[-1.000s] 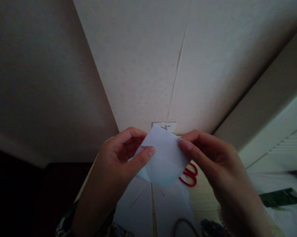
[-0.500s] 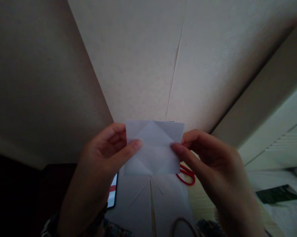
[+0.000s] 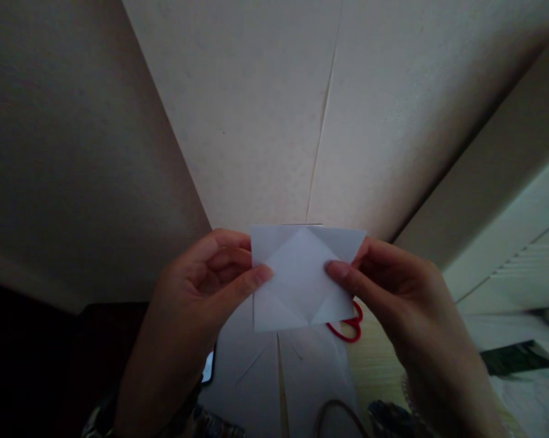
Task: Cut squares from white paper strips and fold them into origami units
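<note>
A small white sheet of paper with diagonal creases is held up in front of me, its face towards the camera. Diamond-shaped fold lines show across its middle. My left hand pinches the left edge, thumb on the near face and fingers behind. On the right edge, my right hand grips the same way, its thumb pressing near the crease. Below the held sheet lie more white papers with a narrow gap between them. Red-handled scissors are partly covered by the held paper.
A light wooden tabletop shows at the right, under the papers. A phone with a lit screen is half hidden behind my left wrist. A dark cord-like loop is at the bottom. A pale wall rises close ahead.
Both hands have moved slightly right with the paper. The sheet is turned a little, and its creases show more clearly. The phone is more covered by my left arm.
</note>
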`<action>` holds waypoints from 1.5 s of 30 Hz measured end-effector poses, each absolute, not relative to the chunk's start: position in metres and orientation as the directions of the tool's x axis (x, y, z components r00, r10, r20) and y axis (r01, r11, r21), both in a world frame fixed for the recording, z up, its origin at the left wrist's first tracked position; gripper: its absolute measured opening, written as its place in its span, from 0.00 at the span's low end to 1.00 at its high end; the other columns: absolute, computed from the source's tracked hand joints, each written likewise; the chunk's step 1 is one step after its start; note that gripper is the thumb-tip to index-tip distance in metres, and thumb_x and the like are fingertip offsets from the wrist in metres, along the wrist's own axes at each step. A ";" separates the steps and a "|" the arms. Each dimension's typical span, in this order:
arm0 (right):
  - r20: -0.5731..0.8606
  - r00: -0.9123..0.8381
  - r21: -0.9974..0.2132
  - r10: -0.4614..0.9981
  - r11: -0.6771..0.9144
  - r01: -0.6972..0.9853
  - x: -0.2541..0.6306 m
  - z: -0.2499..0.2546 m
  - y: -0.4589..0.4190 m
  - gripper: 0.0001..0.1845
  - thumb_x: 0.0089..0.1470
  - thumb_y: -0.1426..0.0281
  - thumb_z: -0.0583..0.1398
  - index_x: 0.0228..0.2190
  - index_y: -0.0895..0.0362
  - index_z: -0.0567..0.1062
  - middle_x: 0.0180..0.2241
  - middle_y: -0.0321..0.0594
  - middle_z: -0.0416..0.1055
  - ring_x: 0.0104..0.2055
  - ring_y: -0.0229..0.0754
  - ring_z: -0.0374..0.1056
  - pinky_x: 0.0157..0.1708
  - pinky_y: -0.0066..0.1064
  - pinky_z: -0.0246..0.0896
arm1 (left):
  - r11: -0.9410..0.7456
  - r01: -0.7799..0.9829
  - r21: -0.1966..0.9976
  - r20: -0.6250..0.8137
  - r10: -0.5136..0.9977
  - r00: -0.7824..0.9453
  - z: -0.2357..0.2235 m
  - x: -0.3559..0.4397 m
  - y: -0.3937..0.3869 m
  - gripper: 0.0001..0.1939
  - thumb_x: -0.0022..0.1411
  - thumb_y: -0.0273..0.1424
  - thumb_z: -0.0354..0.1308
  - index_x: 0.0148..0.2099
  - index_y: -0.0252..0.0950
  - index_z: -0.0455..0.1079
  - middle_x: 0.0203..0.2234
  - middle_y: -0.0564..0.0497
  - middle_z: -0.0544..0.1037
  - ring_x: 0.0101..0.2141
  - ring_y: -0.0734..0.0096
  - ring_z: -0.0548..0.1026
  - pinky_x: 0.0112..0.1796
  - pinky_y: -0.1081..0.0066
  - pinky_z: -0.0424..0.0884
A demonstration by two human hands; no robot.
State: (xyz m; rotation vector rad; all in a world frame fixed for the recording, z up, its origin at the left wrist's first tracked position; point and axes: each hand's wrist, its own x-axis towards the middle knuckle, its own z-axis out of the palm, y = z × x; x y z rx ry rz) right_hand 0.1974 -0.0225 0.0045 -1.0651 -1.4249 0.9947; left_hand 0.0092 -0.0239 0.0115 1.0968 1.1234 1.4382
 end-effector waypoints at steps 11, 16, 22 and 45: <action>0.283 0.093 -0.957 0.954 0.275 0.096 0.199 0.006 -0.026 0.16 0.56 0.68 0.66 0.20 0.51 0.69 0.21 0.35 0.65 0.27 0.41 0.65 0.25 0.31 0.59 | -0.120 -0.025 0.992 0.122 0.990 0.077 0.008 0.010 -0.022 0.11 0.47 0.20 0.71 0.31 0.41 0.80 0.22 0.58 0.83 0.26 0.71 0.82 0.32 0.77 0.77; 0.276 0.122 -0.960 0.953 0.268 0.076 0.197 0.005 -0.026 0.17 0.57 0.67 0.66 0.20 0.51 0.68 0.21 0.35 0.65 0.25 0.41 0.65 0.23 0.31 0.59 | -0.058 -0.156 0.986 0.054 0.998 -0.027 0.010 0.021 -0.029 0.23 0.43 0.22 0.73 0.43 0.42 0.77 0.28 0.56 0.86 0.30 0.66 0.84 0.31 0.75 0.78; 0.316 0.137 -0.949 0.939 0.313 0.048 0.185 0.003 -0.032 0.15 0.58 0.68 0.65 0.22 0.51 0.69 0.22 0.33 0.65 0.26 0.40 0.64 0.25 0.29 0.61 | 0.051 -0.254 0.966 -0.081 0.991 -0.108 0.014 0.044 -0.036 0.29 0.37 0.22 0.76 0.43 0.43 0.75 0.28 0.58 0.85 0.32 0.61 0.85 0.27 0.76 0.78; 0.280 0.034 -0.959 0.959 0.281 -0.029 0.196 0.002 -0.028 0.18 0.58 0.66 0.67 0.21 0.52 0.69 0.21 0.33 0.68 0.23 0.37 0.63 0.19 0.26 0.55 | -0.125 -0.039 0.991 0.128 0.988 0.089 0.015 0.003 -0.029 0.07 0.64 0.29 0.63 0.39 0.44 0.82 0.26 0.59 0.86 0.27 0.74 0.83 0.25 0.83 0.75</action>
